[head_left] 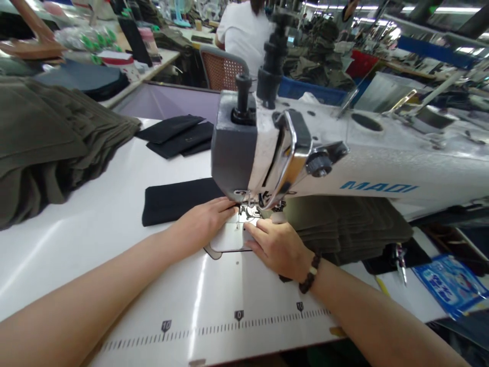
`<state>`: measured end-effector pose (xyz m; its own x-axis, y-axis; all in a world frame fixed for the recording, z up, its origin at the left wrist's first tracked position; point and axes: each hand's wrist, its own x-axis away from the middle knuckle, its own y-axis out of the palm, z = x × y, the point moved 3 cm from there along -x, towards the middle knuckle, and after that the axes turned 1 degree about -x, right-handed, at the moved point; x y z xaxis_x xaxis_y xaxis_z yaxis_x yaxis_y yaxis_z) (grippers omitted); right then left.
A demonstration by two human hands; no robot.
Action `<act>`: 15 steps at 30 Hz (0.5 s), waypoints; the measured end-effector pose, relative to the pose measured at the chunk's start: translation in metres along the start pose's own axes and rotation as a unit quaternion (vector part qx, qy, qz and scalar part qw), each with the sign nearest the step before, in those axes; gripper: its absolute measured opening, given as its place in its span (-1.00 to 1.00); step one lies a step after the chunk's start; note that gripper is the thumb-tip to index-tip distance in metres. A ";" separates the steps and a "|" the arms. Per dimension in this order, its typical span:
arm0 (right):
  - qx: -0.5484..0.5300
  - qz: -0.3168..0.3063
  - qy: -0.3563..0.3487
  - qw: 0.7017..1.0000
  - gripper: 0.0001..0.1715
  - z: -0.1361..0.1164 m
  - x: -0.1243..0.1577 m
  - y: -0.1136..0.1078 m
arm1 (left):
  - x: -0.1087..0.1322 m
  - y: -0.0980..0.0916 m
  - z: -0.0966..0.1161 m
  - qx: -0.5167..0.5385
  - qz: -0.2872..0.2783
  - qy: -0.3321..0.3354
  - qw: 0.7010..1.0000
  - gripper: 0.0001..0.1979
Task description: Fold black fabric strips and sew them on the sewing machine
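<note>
Work is at the needle area of the sewing machine [374, 163], where the needle plate [250, 211] sits between both hands. The black cloth piece [171, 201] lies flat on the white table [153, 280], left of the machine head, its right end hidden behind the head and the left hand [204, 221]. The left hand is low, palm down, fingers extended and pressed together, fingertips at the plate's left side. The right hand [280, 244] rests to the right of the plate, fingers bent and pointing left, thumb below them. Whether either hand pinches an edge or thread cannot be told; the fingertips and presser area are too small and partly covered. For good results, square the cloth to the needle line before feeding, hold it flat with light, even pressure, and guide rather than pull, since pulling could deflect the needle. Keep all fingertips outside the needle's path; both hands are near it. Check that the brown-green cloth stack [351, 224] beneath the machine arm does not crowd the right hand or drag on the work.
</note>
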<state>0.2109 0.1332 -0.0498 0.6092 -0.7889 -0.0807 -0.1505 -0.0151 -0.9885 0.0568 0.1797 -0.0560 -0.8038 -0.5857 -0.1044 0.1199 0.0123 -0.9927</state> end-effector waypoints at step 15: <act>-0.030 -0.008 -0.004 0.999 -0.76 -0.002 0.001 -0.007 | 0.064 -0.084 -0.069 0.124 0.079 -0.224 0.963 -0.50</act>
<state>0.2109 0.1307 -0.0423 0.6189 -0.7827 -0.0661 -0.1872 -0.0652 -0.9802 -0.0451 0.1973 0.0167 -0.4390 -0.8840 -0.1608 0.3999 -0.0320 -0.9160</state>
